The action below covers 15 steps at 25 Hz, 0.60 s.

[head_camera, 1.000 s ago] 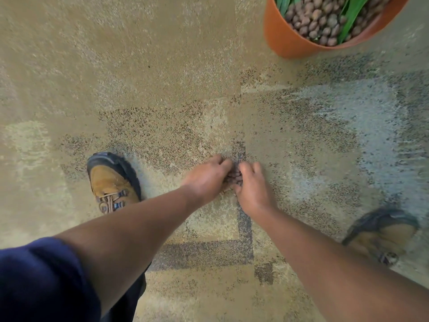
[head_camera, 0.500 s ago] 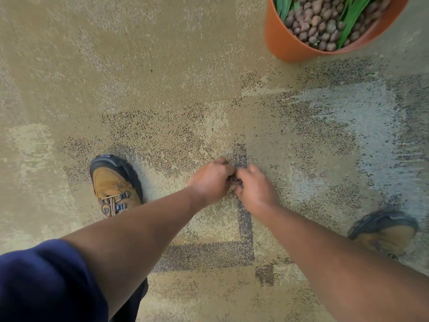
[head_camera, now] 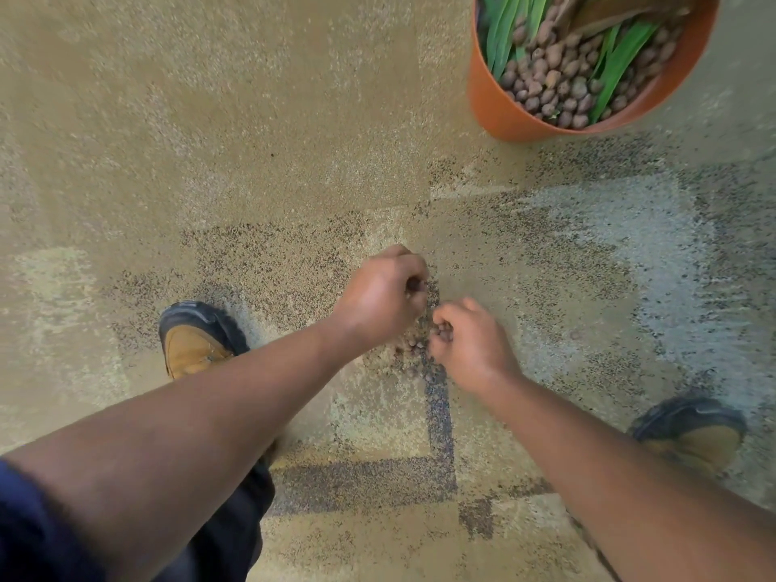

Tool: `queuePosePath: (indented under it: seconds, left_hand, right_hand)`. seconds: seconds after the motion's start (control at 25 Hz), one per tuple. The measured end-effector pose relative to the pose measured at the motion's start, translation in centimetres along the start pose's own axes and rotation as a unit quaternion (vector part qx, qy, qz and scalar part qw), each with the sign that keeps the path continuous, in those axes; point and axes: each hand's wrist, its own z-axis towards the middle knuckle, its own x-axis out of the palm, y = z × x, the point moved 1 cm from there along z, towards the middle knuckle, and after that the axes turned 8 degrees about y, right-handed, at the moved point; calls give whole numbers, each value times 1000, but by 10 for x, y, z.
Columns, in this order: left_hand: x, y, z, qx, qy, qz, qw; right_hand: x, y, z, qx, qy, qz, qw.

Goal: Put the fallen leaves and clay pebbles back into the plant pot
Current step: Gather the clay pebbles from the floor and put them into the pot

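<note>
Small brown clay pebbles [head_camera: 409, 346] (rounded) in 2 curled hands

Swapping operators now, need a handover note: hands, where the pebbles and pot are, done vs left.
Left hand: fingers curled round clay pebbles, one showing at the fingertips.
Right hand: also curled round a few pebbles.
Loose pebbles lie on the carpet between and under the two hands.
Plant pot stands upright at the far right, with pebbles and green leaves inside.
Done: pebbles gathered into both hands.
Left: carry both handfuls to the pot, then pick up the rest. No fallen leaves visible on the carpet.
</note>
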Motion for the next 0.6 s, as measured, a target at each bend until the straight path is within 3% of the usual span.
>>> queuePosePath:
  seconds: [0.12, 0.28, 0.36, 0.48, 0.6]
  left_hand:
    - [-36, -36, 16, 60, -88, -75, 992]
    - [-93, -90, 54, 169, -226, -102, 954]
    - [-112, -108, 81, 202, -244, -43, 948]
    - [-116, -112, 112, 207, -222, 67, 950]
    - [-105, -101, 122, 190, -201, 52, 960]
  right_hand:
    - [-61, 17, -4, -40, -114, 58, 991]
    - [-172, 29, 3, -116, -335, 140, 924]
    - [-204, 27, 21, -130, -372, 150, 907]
    - [-215, 19, 50, -109, -380, 118, 911]
    - [-207, 11, 63, -120, -382, 106, 910]
